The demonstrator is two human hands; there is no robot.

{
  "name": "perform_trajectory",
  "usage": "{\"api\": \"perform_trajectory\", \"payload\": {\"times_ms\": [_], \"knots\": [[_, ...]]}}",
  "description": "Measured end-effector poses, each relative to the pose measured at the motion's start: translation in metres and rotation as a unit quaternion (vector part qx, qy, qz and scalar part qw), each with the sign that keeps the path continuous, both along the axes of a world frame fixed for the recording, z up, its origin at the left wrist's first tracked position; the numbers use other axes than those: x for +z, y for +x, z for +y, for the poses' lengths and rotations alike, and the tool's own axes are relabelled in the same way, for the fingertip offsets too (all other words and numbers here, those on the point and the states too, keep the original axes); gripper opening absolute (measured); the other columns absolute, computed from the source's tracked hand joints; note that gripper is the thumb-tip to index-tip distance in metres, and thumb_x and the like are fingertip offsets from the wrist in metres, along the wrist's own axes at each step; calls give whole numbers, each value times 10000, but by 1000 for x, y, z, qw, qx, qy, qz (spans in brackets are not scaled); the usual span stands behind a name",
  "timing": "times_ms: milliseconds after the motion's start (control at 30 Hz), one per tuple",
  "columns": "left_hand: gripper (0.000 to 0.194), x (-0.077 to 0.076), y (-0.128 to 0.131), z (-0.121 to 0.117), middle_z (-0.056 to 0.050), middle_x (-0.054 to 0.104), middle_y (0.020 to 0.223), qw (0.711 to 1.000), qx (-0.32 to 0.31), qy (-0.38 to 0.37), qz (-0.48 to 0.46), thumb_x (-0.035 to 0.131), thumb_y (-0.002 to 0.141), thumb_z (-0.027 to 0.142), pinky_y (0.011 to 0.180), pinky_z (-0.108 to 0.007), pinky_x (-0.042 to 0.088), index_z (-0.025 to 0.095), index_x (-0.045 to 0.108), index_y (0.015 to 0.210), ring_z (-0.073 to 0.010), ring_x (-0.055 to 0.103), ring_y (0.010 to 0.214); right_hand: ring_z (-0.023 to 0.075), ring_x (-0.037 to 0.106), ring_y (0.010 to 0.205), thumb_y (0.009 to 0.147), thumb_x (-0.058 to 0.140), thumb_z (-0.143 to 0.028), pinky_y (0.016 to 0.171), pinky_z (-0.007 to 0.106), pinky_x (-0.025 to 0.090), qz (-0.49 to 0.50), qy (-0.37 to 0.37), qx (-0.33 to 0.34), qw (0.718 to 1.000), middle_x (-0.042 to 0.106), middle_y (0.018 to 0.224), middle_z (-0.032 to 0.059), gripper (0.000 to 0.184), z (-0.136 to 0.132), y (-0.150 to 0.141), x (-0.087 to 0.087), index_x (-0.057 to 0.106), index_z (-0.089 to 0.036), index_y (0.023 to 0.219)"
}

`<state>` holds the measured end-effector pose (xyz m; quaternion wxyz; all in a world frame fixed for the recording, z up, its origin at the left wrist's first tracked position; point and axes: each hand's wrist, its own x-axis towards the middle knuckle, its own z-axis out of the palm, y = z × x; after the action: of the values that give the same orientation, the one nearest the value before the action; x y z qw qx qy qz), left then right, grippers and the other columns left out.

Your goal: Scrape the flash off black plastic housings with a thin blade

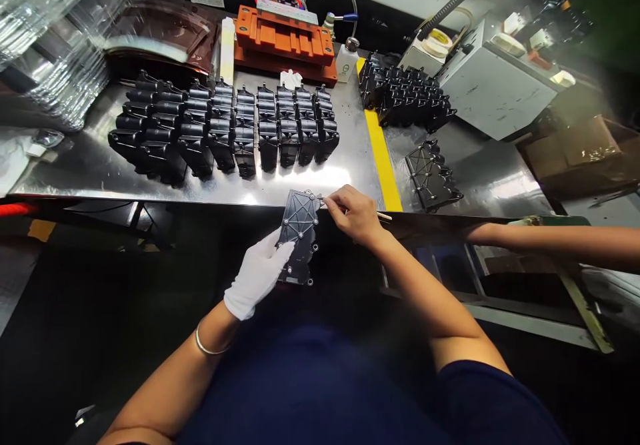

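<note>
Left hand point(257, 275): white glove, a thin bracelet point(205, 342) on the wrist; fingers press against the left side of the black part point(300, 231), holding it.

Right hand point(354, 215): bare, closed narrowly on a thin stick point(384, 216) whose tip reaches the part's upper right corner.

Black part: held between both hands in the lower middle of the frame, tilted, just in front of the near edge of the steel desk point(75, 178).

Desk, middle: rows of black parts point(225, 131) stand close together, left of a yellow stripe point(383, 158).

Desk, right: a heap of black parts point(405, 91) at the far end, and one lattice-backed part point(431, 177) lying apart, nearer.

Upper middle: an orange fixture point(285, 41), beside a white bottle point(347, 61).

Upper left: stacked clear trays point(50, 38).

Right side: a white machine housing point(495, 78), a cardboard box point(570, 155), and a co-worker's bare arm point(560, 241) reaching in from the edge.
</note>
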<state>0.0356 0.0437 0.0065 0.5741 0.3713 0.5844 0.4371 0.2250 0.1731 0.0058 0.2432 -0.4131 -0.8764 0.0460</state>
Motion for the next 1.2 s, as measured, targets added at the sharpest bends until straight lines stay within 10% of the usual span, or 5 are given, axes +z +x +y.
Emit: {"api": "perform_trajectory", "payload": {"times_ms": [600, 1200], "knots": [[472, -4, -3, 0, -51, 738, 1100, 1000, -10, 15, 4, 586, 828, 422, 841, -284, 515, 164, 649, 1218, -228, 666, 990, 127, 584, 654, 928, 520, -303, 581, 242, 372, 5, -57, 96, 994, 645, 723, 32, 232, -22, 8, 8, 637, -185, 765], [519, -8, -3, 3, -65, 734, 1112, 999, 2, 2, 36, 603, 806, 446, 865, -306, 508, 159, 642, 1236, -245, 664, 1003, 129, 588, 648, 938, 495, -338, 582, 242, 366, -16, -41, 41, 998, 655, 711, 31, 292, -26, 5, 6, 646, -190, 735]]}}
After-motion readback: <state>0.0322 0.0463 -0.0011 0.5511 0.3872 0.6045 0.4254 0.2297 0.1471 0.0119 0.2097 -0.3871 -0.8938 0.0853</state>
